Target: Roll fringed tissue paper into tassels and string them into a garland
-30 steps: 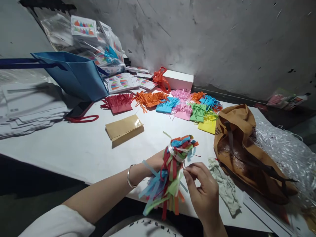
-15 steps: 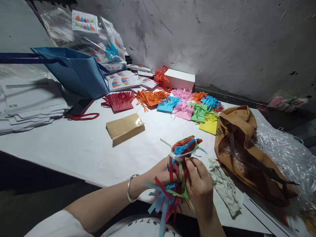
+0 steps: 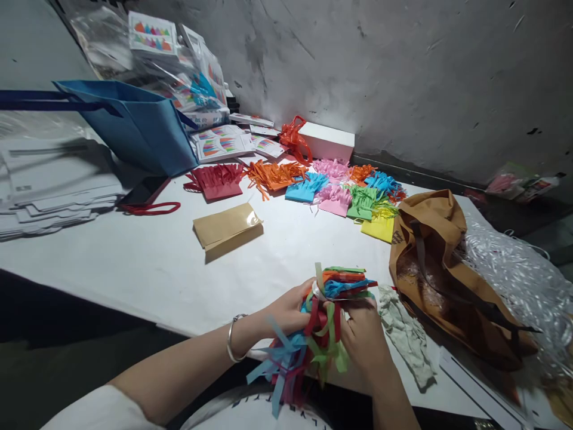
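My left hand (image 3: 286,310) and my right hand (image 3: 364,334) are both closed round a bundle of coloured paper strips (image 3: 326,310), bound near one end with a white band. Its loose red, blue and green ends hang down toward my lap. The bound end points right, just above the white table (image 3: 134,263). A silver bangle sits on my left wrist. Farther back lie several fringed paper pieces (image 3: 331,188) in red, orange, blue, pink, green and yellow.
A tan envelope (image 3: 226,226) lies mid-table. A brown cloth bag (image 3: 441,263) and a pale rag (image 3: 405,334) are at my right, with crinkled plastic (image 3: 519,275) beyond. A blue bag (image 3: 134,128), white sheets (image 3: 49,197), a phone (image 3: 145,191) and a white box (image 3: 326,140) stand behind.
The bundle has dropped lower and tipped from upright to lying sideways. My right hand moved from pinching at the band to closing round the bundle beside my left hand.
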A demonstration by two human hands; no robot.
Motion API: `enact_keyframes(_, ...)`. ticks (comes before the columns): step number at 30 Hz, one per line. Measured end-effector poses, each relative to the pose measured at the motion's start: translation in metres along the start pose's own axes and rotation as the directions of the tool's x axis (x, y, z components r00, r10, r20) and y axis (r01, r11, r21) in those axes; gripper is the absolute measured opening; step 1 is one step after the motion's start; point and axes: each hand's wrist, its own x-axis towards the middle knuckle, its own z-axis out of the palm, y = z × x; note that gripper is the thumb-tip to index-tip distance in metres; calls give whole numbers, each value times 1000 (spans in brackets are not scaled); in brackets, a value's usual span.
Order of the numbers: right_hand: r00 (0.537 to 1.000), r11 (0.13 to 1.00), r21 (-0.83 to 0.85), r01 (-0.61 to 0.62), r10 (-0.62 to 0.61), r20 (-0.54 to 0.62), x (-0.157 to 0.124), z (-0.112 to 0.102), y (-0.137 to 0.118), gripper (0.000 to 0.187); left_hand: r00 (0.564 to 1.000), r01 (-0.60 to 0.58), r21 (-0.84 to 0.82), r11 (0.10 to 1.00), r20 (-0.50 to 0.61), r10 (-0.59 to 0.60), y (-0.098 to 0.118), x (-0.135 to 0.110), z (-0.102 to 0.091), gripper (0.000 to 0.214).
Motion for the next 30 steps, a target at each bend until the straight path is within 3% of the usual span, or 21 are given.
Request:
enact_keyframes(4,993,991,116,-63,74,-91,-4,5,8,23,1000,-12,-149,989,11,14,-5,-2,-1,59)
enact_keyframes(7,1000,986,166,-29,30,-1,-9,7,10,22,1000,29,-149,988,8,-28,-7,-5,-4,52)
enact_keyframes(10,999,998,55,22,-25,41,-12,6,9,22,997,76,-130,989,0,-77,-12,-9,-6,52)
enact_keyframes(13,994,999,-7,38,-38,-105,-14,4,7,19,997,22,-116,993,-75,-31,-18,-9,-8,53)
enact_keyframes(15,971,996,73,47,-29,-237,-16,3,7,23,995,15,-159,987,-100,-31,-19,-9,-7,54)
enact_keyframes(18,918,960,280,24,90,-387,-19,7,11,41,998,54,-226,973,-30,-62,-15,-7,-3,52)
enact_keyframes(20,929,943,333,-25,146,-341,-20,10,13,45,998,39,-200,979,63,-27,-12,-6,-1,48)
enact_keyframes(23,968,963,254,-92,147,-204,-16,13,10,32,991,-24,-62,998,126,31,-10,-5,-2,47)
enact_keyframes(26,951,966,243,-86,153,-269,-12,14,4,24,998,-65,3,998,-10,65,-13,-6,-6,53)
enact_keyframes(30,951,935,346,-82,178,-255,-11,22,2,25,984,-102,-123,987,-155,82,-20,-9,-11,42)
